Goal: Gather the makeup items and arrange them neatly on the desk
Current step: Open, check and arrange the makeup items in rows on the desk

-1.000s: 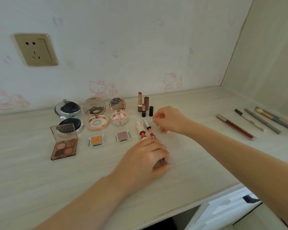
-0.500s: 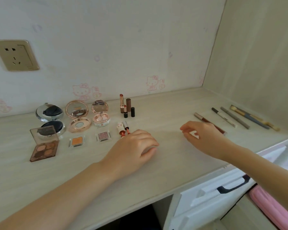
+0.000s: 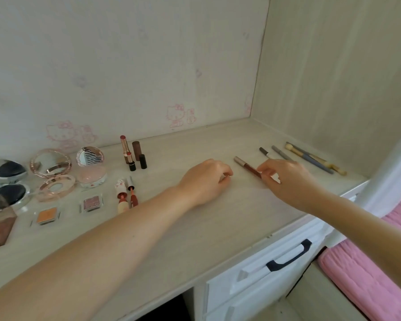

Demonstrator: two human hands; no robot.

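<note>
Desk (image 3: 218, 228): lip liner (image 3: 247, 166) between right fingers (image 3: 263, 170)

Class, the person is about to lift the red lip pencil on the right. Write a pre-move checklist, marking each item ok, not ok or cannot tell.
1. Right hand fingertips on the red lip pencil: ok.
2. Firm pinch: cannot tell.
3. Left hand off the pencil: ok.
4. Bare desk between the hands and the lip glosses: ok.
5. Neighbouring white pencil lies apart: ok.

text: none legible | labels: none | numbers: none
</note>
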